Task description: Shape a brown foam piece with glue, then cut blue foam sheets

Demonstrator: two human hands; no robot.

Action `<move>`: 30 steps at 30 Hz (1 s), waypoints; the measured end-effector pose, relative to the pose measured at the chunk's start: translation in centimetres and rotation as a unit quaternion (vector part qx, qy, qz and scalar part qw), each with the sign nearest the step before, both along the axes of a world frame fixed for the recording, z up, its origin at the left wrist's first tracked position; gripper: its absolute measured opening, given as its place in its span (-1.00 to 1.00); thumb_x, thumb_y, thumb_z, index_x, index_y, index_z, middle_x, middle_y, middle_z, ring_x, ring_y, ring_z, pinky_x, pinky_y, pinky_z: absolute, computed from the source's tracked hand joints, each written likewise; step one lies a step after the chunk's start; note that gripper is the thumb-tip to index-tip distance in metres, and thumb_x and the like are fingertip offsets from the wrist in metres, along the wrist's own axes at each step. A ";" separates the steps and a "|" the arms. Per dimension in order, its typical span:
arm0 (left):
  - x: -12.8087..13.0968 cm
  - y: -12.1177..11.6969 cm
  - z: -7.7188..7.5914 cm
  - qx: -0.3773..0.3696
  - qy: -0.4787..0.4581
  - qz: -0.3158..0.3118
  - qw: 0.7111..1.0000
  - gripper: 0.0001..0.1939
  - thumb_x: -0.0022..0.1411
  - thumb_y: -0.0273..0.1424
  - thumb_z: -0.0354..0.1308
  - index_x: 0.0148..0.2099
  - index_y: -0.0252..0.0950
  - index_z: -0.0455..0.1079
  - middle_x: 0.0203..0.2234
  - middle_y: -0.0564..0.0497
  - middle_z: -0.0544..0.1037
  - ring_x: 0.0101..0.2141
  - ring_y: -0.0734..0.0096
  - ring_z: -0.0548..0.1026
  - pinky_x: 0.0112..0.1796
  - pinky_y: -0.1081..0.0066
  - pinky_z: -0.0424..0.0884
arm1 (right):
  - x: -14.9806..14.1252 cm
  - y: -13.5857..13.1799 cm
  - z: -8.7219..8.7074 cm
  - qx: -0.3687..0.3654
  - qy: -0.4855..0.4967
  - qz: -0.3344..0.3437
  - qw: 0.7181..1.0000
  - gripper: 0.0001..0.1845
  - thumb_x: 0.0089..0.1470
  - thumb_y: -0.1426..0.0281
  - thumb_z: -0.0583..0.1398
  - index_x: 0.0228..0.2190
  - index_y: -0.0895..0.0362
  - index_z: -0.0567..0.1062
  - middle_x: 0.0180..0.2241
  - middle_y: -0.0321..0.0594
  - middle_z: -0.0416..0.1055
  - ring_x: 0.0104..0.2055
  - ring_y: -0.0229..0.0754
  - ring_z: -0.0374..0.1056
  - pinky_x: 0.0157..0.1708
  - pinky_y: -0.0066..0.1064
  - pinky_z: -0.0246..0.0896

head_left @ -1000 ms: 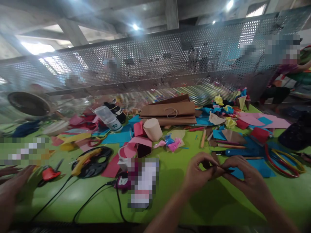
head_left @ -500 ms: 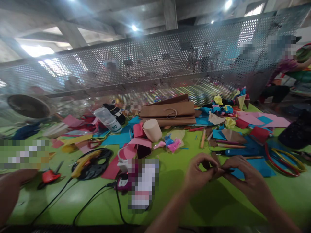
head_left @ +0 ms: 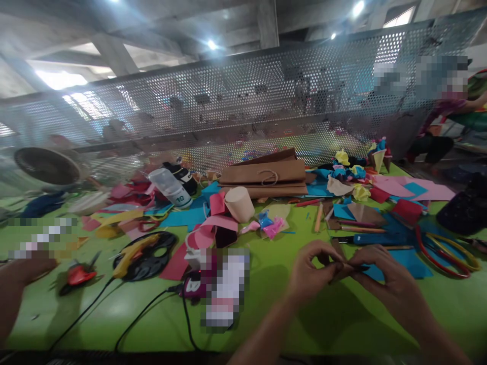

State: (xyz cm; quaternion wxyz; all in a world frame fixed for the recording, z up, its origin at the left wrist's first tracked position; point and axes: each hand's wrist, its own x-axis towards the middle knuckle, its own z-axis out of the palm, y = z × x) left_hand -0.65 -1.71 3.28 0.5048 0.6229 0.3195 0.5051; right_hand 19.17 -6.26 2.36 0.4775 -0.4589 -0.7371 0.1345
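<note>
Both my hands are raised over the near right part of the green table, fingertips almost meeting. My left hand (head_left: 315,268) pinches one side of a small piece of brown paper (head_left: 338,250). On its other side, my right hand (head_left: 386,274) has thumb and fingers closed on the same paper. Fingers cover much of the piece, so its full shape is hidden. Just behind my right hand lie a blue-handled cutter (head_left: 378,238) and a sheet of blue paper (head_left: 416,266). A pencil (head_left: 363,229) rests beyond the cutter.
Red and yellow rings (head_left: 452,253) lie at right, near a dark object (head_left: 460,210). Left of my hands are a phone (head_left: 226,291), a cabled yellow glue gun (head_left: 135,256) and another person's hand (head_left: 34,266). Folded brown paper (head_left: 262,177) and a paper roll (head_left: 239,204) sit behind.
My hands stay in nearly the same place, with a slight shift of the fingers on the brown paper. At far left, the other person's hand has moved a little.
</note>
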 end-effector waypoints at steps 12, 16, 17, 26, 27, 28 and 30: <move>-0.1 0.0 -0.3 0.027 0.035 0.025 0.999 -0.94 0.09 -0.55 0.33 -0.37 -0.30 0.53 -0.43 0.03 0.57 -0.39 0.48 0.45 -0.33 0.51 0.34 | 0.3 -0.3 -0.4 -0.009 0.032 -0.017 0.999 -0.92 0.24 0.33 0.32 -0.21 -0.08 0.55 -0.28 -0.29 0.54 -0.19 -0.08 0.46 -0.22 -0.27 0.39; -0.2 0.1 -0.4 0.035 0.046 0.029 0.998 -0.90 0.07 -0.59 0.28 -0.35 -0.31 0.54 -0.43 0.04 0.58 -0.39 0.49 0.45 -0.32 0.51 0.34 | 0.1 -0.1 -0.4 -0.007 0.019 -0.007 1.000 -0.81 0.22 0.33 0.33 -0.10 -0.10 0.57 -0.21 -0.26 0.57 -0.15 -0.05 0.47 -0.20 -0.24 0.41; -0.2 0.1 -0.5 0.040 0.051 0.028 0.998 -0.90 0.07 -0.59 0.27 -0.35 -0.31 0.54 -0.43 0.04 0.58 -0.39 0.49 0.45 -0.32 0.51 0.34 | 0.0 -0.1 -0.3 -0.006 0.013 -0.002 1.000 -0.80 0.23 0.33 0.33 -0.09 -0.10 0.58 -0.21 -0.26 0.57 -0.13 -0.04 0.47 -0.18 -0.23 0.41; -0.2 0.5 -1.4 0.113 0.119 0.044 0.985 -0.86 0.09 -0.59 0.27 -0.29 -0.29 0.55 -0.39 0.01 0.61 -0.35 0.42 0.51 -0.31 0.49 0.37 | -0.6 -0.1 0.3 -0.004 -0.028 -0.022 0.999 -0.77 0.26 0.29 0.30 -0.04 -0.12 0.55 -0.15 -0.25 0.58 -0.04 -0.01 0.45 -0.11 -0.21 0.38; -0.2 0.5 -1.5 0.133 0.133 0.048 0.981 -0.86 0.10 -0.59 0.28 -0.28 -0.28 0.55 -0.38 0.01 0.61 -0.33 0.40 0.52 -0.29 0.47 0.38 | -0.7 -0.1 0.3 0.005 -0.032 -0.022 0.999 -0.77 0.26 0.29 0.31 -0.04 -0.11 0.55 -0.15 -0.25 0.58 -0.06 -0.01 0.45 -0.11 -0.20 0.37; -0.2 0.6 -1.5 0.149 0.147 0.048 0.977 -0.86 0.10 -0.59 0.28 -0.28 -0.28 0.56 -0.37 0.00 0.62 -0.32 0.39 0.53 -0.28 0.46 0.38 | -0.7 0.0 0.2 0.016 -0.036 -0.023 0.999 -0.78 0.25 0.29 0.31 -0.05 -0.10 0.55 -0.17 -0.25 0.59 -0.08 -0.01 0.46 -0.12 -0.20 0.37; -0.3 0.6 -1.5 0.159 0.164 0.043 0.973 -0.85 0.11 -0.59 0.29 -0.28 -0.27 0.57 -0.36 0.00 0.63 -0.30 0.37 0.55 -0.26 0.44 0.39 | -0.9 0.2 0.0 0.035 -0.047 -0.026 0.998 -0.80 0.24 0.30 0.33 -0.08 -0.09 0.56 -0.20 -0.26 0.60 -0.11 -0.02 0.47 -0.14 -0.20 0.37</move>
